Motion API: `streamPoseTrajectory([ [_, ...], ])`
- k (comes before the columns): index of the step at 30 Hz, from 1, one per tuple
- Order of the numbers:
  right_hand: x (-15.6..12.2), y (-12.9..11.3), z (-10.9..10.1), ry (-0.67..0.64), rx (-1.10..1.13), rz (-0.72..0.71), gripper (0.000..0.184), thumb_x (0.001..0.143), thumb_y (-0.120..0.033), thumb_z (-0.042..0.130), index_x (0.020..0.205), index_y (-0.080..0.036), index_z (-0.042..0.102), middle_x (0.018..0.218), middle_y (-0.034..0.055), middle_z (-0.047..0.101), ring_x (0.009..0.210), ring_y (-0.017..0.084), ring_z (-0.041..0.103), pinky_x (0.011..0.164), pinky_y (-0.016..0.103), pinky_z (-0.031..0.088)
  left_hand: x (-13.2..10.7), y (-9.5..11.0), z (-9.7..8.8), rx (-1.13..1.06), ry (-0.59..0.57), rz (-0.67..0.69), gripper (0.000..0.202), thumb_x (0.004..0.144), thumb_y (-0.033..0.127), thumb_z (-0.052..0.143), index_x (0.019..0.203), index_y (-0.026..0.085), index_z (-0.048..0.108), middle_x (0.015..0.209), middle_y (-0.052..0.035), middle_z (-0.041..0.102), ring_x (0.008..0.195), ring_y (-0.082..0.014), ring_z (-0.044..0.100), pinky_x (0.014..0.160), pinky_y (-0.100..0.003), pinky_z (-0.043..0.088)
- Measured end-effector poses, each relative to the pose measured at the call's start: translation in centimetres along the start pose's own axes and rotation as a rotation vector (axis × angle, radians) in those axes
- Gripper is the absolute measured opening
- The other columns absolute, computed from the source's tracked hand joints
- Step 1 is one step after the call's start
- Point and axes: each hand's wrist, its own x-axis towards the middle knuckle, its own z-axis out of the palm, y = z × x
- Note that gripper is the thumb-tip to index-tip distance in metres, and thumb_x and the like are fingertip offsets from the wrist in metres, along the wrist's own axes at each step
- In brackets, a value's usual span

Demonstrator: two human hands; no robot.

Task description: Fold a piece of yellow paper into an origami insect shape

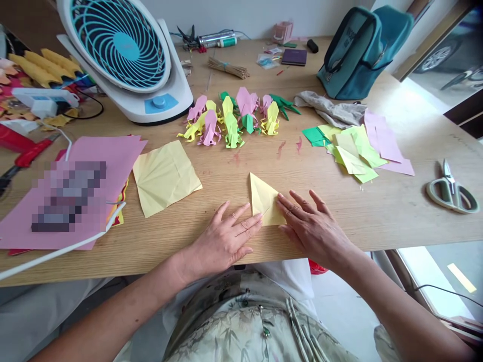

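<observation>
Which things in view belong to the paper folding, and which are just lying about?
Likely belongs:
pale-yellow folded paper triangle, touched by the left hand and right hand
creased pale-yellow paper square
pink, yellow and green folded-paper figures

Lying about, seemingly:
white-and-blue plastic fan
teal fabric bag
grey crumpled cloth

The triangle [259, 198] is matt paper, the square [166, 176] creased matt paper; the table [407, 211] smooth, faintly glossy wood; the fan [126, 48] smooth plastic; the scissors [452, 183] metal-bladed; the rag [322, 106] wrinkled cloth
</observation>
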Motion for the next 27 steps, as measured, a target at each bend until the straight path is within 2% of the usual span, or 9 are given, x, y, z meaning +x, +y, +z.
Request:
streamPoseTrajectory([
  [3, 0.3, 0.2, -0.6, 0.057, -0.028, 0.037, 0.044, 0.101, -0.031, 0.043, 0.14, -0.013, 0.051, 0.149, 0.0136, 0.049, 0.14, 0.033, 0.042, 0.113, 0.058, 0.029, -0.1, -0.7, -0.3, -0.026, -0.041, 0.043, 0.055, 0.1, 0.041, 0.044, 0.151, 0.02, 0.037, 0.156, -0.0079, 0.039, 0.15, -0.0329, 0.023, 0.119, -0.064, 0.016],
  [6, 1.0, 0.8, -0.8, 0.104, 0.029, -0.036, 0.045, 0.101, -0.029, 0.045, 0.143, -0.014, 0.048, 0.15, 0.0145, 0.048, 0.135, 0.029, 0.048, 0.106, 0.05, 0.04, 0.2, -1.4, -0.8, -0.074, -0.058, 0.082, 0.051, 0.1, 0.039, 0.046, 0.148, 0.022, 0.042, 0.153, -0.0071, 0.045, 0.15, -0.0319, 0.023, 0.12, -0.061, 0.015],
  [10, 1.6, 1.5, -0.2, 0.097, 0.109, -0.112, 0.038, 0.1, -0.023, 0.045, 0.135, -0.016, 0.056, 0.142, 0.0129, 0.057, 0.116, 0.025, 0.059, 0.094, 0.044, 0.046, 1.8, -2.5, -1.5, -0.181, -0.011, 0.063, 0.033, 0.1, 0.029, 0.045, 0.129, 0.023, 0.06, 0.138, -0.0049, 0.061, 0.142, -0.0254, 0.04, 0.12, -0.051, 0.023],
  [13, 1.5, 1.6, 0.5, 0.101, 0.129, -0.106, 0.034, 0.1, -0.023, 0.045, 0.13, -0.015, 0.058, 0.141, 0.0123, 0.058, 0.115, 0.025, 0.058, 0.095, 0.043, 0.045, 4.7, -3.8, -1.3, -0.236, 0.104, -0.106, 0.03, 0.098, 0.027, 0.049, 0.126, 0.02, 0.059, 0.126, -0.0078, 0.065, 0.124, -0.0217, 0.056, 0.108, -0.04, 0.04],
  [16, 1.2, 1.5, 0.9, 0.129, 0.131, -0.093, 0.03, 0.101, -0.024, 0.045, 0.126, -0.015, 0.059, 0.138, 0.0113, 0.06, 0.116, 0.024, 0.058, 0.096, 0.043, 0.044, 8.2, -5.3, -0.9, -0.215, 0.164, -0.278, 0.042, 0.094, 0.029, 0.056, 0.133, 0.014, 0.052, 0.129, -0.0127, 0.058, 0.122, -0.0255, 0.052, 0.107, -0.041, 0.041],
  [18, 1.1, 1.4, 0.9, 0.136, 0.138, -0.077, 0.026, 0.101, -0.024, 0.045, 0.121, -0.015, 0.059, 0.138, 0.0114, 0.06, 0.117, 0.024, 0.059, 0.096, 0.043, 0.043, 10.4, -5.9, -1.1, -0.185, 0.105, -0.378, 0.046, 0.087, 0.039, 0.064, 0.125, 0.015, 0.057, 0.124, -0.013, 0.055, 0.124, -0.0301, 0.048, 0.11, -0.046, 0.036],
  [20, 1.1, 1.4, 0.9, 0.132, 0.155, -0.065, 0.023, 0.101, -0.024, 0.045, 0.115, -0.015, 0.06, 0.139, 0.0127, 0.059, 0.118, 0.024, 0.059, 0.095, 0.042, 0.044, 12.0, -6.3, -1.7, -0.196, 0.019, -0.461, 0.04, 0.081, 0.045, 0.069, 0.11, 0.018, 0.062, 0.119, -0.011, 0.053, 0.123, -0.0309, 0.046, 0.108, -0.046, 0.036],
  [23, 1.2, 1.4, 0.9, 0.132, 0.184, -0.054, 0.02, 0.101, -0.024, 0.044, 0.107, -0.016, 0.061, 0.139, 0.0139, 0.059, 0.117, 0.024, 0.06, 0.095, 0.042, 0.044, 13.4, -6.7, -3.1, -0.205, -0.157, -0.471, 0.042, 0.076, 0.051, 0.071, 0.1, 0.019, 0.06, 0.115, -0.0092, 0.054, 0.118, -0.0304, 0.048, 0.103, -0.043, 0.038],
  [27, 1.2, 1.4, 0.7, 0.134, 0.2, -0.061, 0.021, 0.101, -0.023, 0.044, 0.107, -0.017, 0.063, 0.134, 0.0122, 0.063, 0.116, 0.024, 0.06, 0.094, 0.042, 0.044, 14.3, -7.2, -4.0, -0.237, -0.35, -0.437, 0.053, 0.071, 0.056, 0.071, 0.107, 0.02, 0.056, 0.11, -0.0065, 0.06, 0.107, -0.0269, 0.054, 0.097, -0.039, 0.037],
])
